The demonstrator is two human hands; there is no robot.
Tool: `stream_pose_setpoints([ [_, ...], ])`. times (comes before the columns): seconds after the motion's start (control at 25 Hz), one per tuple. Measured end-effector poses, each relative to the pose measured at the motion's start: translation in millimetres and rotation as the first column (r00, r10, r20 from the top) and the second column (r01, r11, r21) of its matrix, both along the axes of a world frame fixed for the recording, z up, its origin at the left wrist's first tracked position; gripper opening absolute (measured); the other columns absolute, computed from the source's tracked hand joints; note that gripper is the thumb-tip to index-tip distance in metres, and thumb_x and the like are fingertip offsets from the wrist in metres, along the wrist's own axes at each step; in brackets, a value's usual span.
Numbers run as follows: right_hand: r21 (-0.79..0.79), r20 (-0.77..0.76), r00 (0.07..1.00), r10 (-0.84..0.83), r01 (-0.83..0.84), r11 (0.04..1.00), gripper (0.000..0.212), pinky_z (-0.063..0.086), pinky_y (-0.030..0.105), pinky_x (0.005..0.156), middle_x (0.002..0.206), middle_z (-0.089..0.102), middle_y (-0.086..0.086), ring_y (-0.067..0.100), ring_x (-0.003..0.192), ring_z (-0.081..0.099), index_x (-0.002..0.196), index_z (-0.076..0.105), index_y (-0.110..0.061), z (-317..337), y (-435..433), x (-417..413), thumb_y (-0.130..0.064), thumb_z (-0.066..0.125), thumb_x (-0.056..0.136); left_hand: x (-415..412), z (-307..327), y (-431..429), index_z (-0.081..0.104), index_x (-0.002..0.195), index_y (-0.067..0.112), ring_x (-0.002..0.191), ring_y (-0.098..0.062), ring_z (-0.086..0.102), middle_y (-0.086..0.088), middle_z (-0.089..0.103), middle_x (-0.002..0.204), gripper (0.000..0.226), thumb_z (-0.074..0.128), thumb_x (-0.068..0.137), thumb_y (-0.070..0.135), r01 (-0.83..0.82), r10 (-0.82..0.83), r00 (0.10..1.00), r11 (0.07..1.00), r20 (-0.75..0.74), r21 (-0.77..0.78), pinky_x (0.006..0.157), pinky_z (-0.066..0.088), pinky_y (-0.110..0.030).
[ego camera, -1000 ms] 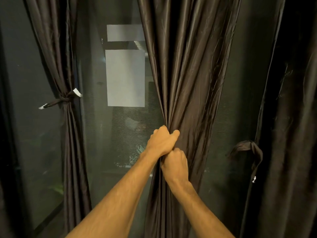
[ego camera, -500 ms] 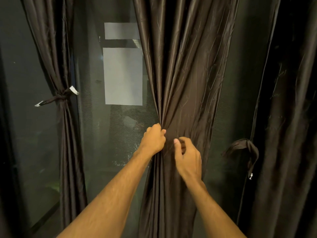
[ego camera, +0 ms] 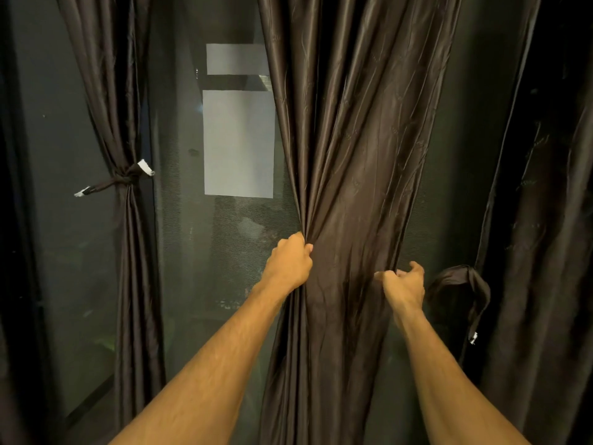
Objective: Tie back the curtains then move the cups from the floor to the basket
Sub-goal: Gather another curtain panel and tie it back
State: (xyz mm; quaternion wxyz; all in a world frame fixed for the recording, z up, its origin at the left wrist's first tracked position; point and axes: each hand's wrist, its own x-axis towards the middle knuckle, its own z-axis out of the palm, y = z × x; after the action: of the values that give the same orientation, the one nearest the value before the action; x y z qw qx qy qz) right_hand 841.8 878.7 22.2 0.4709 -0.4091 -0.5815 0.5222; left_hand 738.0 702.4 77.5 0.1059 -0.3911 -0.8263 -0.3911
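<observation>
1. The middle curtain point(ego camera: 353, 155) hangs loose in front of the window glass point(ego camera: 189, 284). It is between the left curtain point(ego camera: 128, 268), already cinched by a knotted tie point(ego camera: 123, 181), and the dark right curtain point(ego camera: 545, 220).
2. The left hand point(ego camera: 290, 264) has its grip closed in a fist round the gathered folds at the middle curtain's left edge, about level with that knotted tie.
3. The right hand point(ego camera: 402, 285) is at the opposite edge, fingers curled and thumb raised. Its grip seems to pinch the hem, though the fingertips sink into dark cloth, so how much it holds is unclear.
4. The cloth looks thin, satiny and soft, so it is probably light but slippery, and pleats could slide out of a slack hold. The safest hold would be the whole width bunched into one fist at tie height.
5. A loose strap point(ego camera: 462, 284) droops just beside the right hand, against the right curtain, with a white tag at its lower end. It looks floppy, and is best taken near a free end so it can wrap the bundle.
6. Two pale sheets point(ego camera: 239, 142) are stuck on the glass. The cups, the basket and the floor are out of view.
</observation>
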Motion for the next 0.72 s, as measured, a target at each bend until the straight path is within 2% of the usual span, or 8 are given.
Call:
stream_pose_setpoints([
  [0.08, 0.035, 0.02, 0.998, -0.063, 0.062, 0.997, 0.063, 0.045, 0.044, 0.103, 0.118, 0.062, 0.006, 0.028, 0.121, 0.055, 0.14, 0.042, -0.014, 2, -6, -1, -0.013, 0.069, 0.083, 5, 1, 3, 0.05, 0.101, 0.005, 0.099, -0.036, 0.055, -0.018, 0.056, 0.108, 0.021, 0.04, 0.102, 0.024, -0.05, 0.05, 0.998, 0.999, -0.026, -0.008, 0.08, 0.043, -0.042],
  [0.16, 0.088, 0.025, 0.991, -0.132, 0.13, 0.988, 0.048, 0.048, 0.043, 0.096, 0.107, 0.064, 0.003, 0.027, 0.111, 0.059, 0.128, 0.052, -0.015, 4, -19, -7, -0.017, 0.069, 0.084, 11, 1, 8, 0.052, 0.108, 0.003, 0.105, -0.038, 0.055, -0.02, 0.057, 0.115, 0.022, 0.041, 0.101, 0.021, -0.09, 0.089, 0.995, 0.996, -0.047, -0.01, 0.079, 0.041, -0.042],
  [0.28, 0.116, 0.005, 0.992, -0.126, 0.124, 0.985, 0.034, 0.05, 0.041, 0.093, 0.094, 0.067, 0.002, 0.027, 0.104, 0.062, 0.118, 0.062, -0.013, 4, -40, -19, -0.017, 0.067, 0.085, 18, 1, 13, 0.052, 0.108, 0.003, 0.106, -0.038, 0.056, -0.02, 0.058, 0.116, 0.018, 0.042, 0.099, 0.016, -0.133, 0.132, 0.989, 0.991, -0.066, -0.008, 0.076, 0.039, -0.04],
  [0.36, 0.17, 0.005, 0.994, -0.109, 0.106, 0.98, 0.026, 0.052, 0.038, 0.087, 0.091, 0.07, 0.006, 0.028, 0.098, 0.063, 0.11, 0.067, -0.011, 4, -55, -25, -0.015, 0.062, 0.084, 20, 0, 14, 0.052, 0.11, 0.003, 0.108, -0.039, 0.056, -0.021, 0.058, 0.117, 0.019, 0.042, 0.098, 0.014, -0.155, 0.154, 0.985, 0.988, -0.073, -0.007, 0.08, 0.042, -0.042],
  [0.6, 0.378, 0.001, 0.994, -0.106, 0.098, 0.921, 0.003, 0.041, 0.033, 0.069, 0.09, 0.06, -0.001, 0.02, 0.082, 0.055, 0.091, 0.054, -0.021, 4, -114, -37, -0.021, 0.053, 0.089, 25, 4, 15, 0.053, 0.112, 0.004, 0.11, -0.038, 0.058, -0.019, 0.06, 0.118, 0.021, 0.046, 0.093, 0.013, -0.171, 0.171, 0.984, 0.985, -0.053, 0.003, 0.085, 0.045, -0.043],
  [0.72, 0.436, 0.055, 0.995, -0.084, 0.051, 0.899, 0.004, 0.039, 0.034, 0.064, 0.086, 0.057, -0.003, 0.02, 0.08, 0.054, 0.089, 0.052, -0.02, 0, -123, -39, -0.019, 0.049, 0.093, 24, 4, 12, 0.053, 0.111, 0.005, 0.109, -0.037, 0.058, -0.018, 0.06, 0.118, 0.021, 0.045, 0.095, 0.015, -0.151, 0.151, 0.988, 0.989, -0.039, -0.001, 0.084, 0.045, -0.043],
])
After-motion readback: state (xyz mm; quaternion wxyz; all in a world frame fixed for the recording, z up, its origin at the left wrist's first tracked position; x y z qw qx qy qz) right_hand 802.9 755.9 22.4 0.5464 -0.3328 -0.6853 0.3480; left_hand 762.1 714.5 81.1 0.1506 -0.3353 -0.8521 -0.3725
